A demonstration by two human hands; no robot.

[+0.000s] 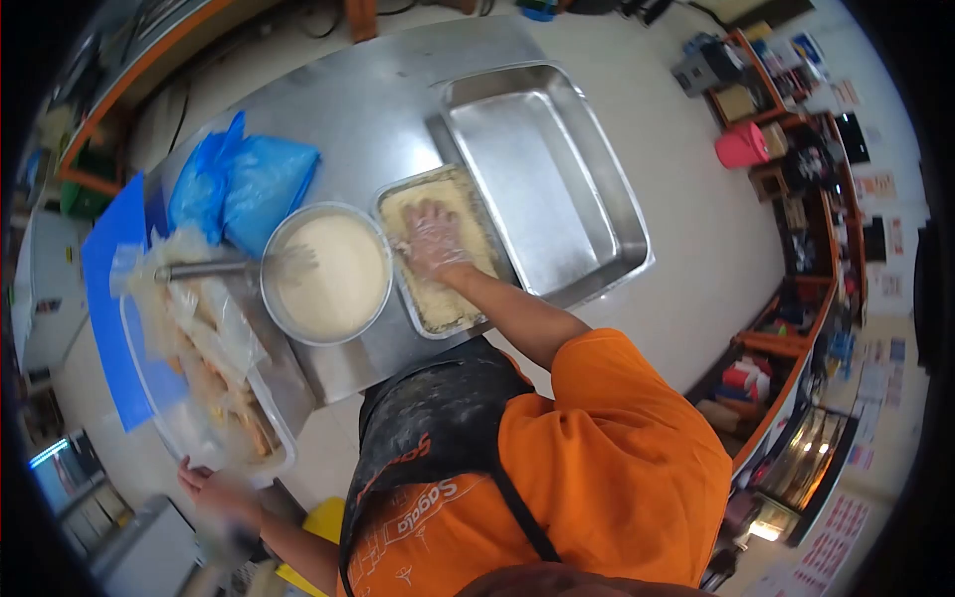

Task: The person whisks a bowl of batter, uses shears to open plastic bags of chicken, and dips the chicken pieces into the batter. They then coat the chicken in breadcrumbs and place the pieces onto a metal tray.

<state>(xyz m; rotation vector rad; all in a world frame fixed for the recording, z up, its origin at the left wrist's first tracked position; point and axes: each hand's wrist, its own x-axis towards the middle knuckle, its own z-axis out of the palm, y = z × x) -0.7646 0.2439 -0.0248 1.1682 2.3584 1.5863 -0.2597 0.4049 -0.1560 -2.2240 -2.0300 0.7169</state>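
My right hand (435,239), in a clear plastic glove, lies with fingers spread on pale crumbs (438,294) that fill a rectangular metal tray (418,323). Whether anything lies under the palm is hidden. My left hand (214,490), partly blurred, is by the near corner of a clear plastic tub (284,453), fingers apart and nothing visible in them. Inside the tub are food pieces and plastic film (214,323). Between tub and tray stands a round metal bowl (328,335) of creamy batter (333,274), with a whisk (214,270) resting across its rim.
A large deep steel pan (547,179) sits right of the crumb tray on the steel table (368,90). Behind the bowl is a blue plastic bag (254,179). A blue board (114,318) stands at the left. Shelves (796,328) with goods line the right side.
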